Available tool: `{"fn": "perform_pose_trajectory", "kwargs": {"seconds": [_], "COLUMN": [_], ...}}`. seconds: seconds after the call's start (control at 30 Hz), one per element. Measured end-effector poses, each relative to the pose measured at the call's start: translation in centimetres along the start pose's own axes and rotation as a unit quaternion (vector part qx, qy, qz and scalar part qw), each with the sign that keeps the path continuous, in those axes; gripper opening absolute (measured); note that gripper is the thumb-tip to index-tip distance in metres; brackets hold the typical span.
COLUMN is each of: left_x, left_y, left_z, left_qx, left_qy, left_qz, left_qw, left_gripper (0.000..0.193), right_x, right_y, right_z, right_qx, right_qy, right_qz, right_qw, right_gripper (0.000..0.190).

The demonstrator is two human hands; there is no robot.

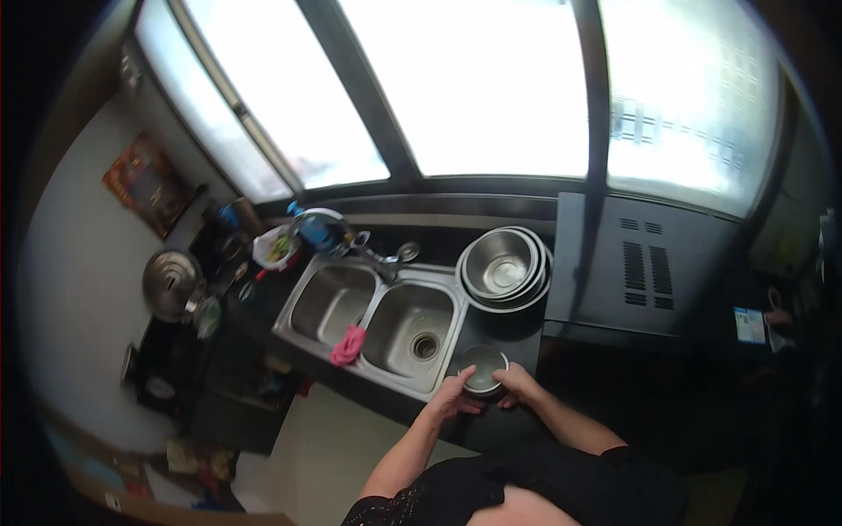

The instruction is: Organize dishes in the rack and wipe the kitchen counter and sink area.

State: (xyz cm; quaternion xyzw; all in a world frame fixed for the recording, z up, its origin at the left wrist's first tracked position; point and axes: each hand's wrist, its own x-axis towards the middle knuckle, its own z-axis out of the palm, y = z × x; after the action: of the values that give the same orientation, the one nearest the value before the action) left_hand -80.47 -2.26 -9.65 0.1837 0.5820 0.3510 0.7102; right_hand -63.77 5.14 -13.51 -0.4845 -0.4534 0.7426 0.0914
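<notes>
Between my two hands is a small round bowl (483, 368) with a pale rim and greyish inside, at the dark counter (470, 421) right of the sink. My left hand (454, 398) grips its left side, the thumb over the rim. On the opposite side my right hand (516, 381) holds it the same way. Whether the bowl's base touches the counter cannot be seen. Just beyond it stands a stack of nested metal basins (503, 269). To the left lies the double-bowl stainless steel sink (411, 388), with a pink cloth (347, 345) draped over its front edge near the divider.
Behind the sink rises a faucet (388, 263). A blue pump bottle (316, 230) and a white container with food scraps (276, 248) stand at the back left. A large metal lid (172, 284) is farther left. A grey vented cabinet (612, 263) borders the counter's right side, below the windows (473, 85).
</notes>
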Motion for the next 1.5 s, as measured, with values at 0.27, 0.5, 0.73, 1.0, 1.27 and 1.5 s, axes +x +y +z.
{"fn": "perform_pose_trajectory", "kwargs": {"seconds": [0.27,0.5,0.73,1.0,1.27,1.5], "left_x": [4.7,3.6,-0.6,1.0,0.5,-1.6], "left_y": [2.3,9.5,17.5,16.1,9.1,0.7], "left_z": [-4.7,-13.5,-17.2,-19.8,-14.6,-1.2], "left_qx": [0.116,0.224,0.296,0.280,0.171,0.085], "left_qy": [0.021,-0.072,-0.037,-0.068,-0.228,-0.466], "left_qz": [0.079,0.456,0.667,0.627,0.302,-0.043], "left_qw": [0.990,0.858,0.683,0.724,0.910,0.880], "left_gripper": [0.033,0.059,0.066,0.062,0.037,0.061], "right_x": [3.4,5.1,4.3,5.5,1.5,-13.1], "right_y": [-0.3,-8.6,-17.0,-15.6,-2.3,6.1], "right_z": [3.5,9.8,14.7,17.4,14.4,10.8], "right_qx": [-0.049,-0.192,-0.302,-0.210,0.209,0.300], "right_qy": [0.198,0.239,0.256,0.289,0.193,0.176], "right_qz": [-0.164,-0.508,-0.694,-0.586,-0.271,-0.166], "right_qw": [0.965,0.805,0.602,0.727,0.920,0.923], "right_gripper": [0.048,0.064,0.072,0.057,0.034,0.027]}}
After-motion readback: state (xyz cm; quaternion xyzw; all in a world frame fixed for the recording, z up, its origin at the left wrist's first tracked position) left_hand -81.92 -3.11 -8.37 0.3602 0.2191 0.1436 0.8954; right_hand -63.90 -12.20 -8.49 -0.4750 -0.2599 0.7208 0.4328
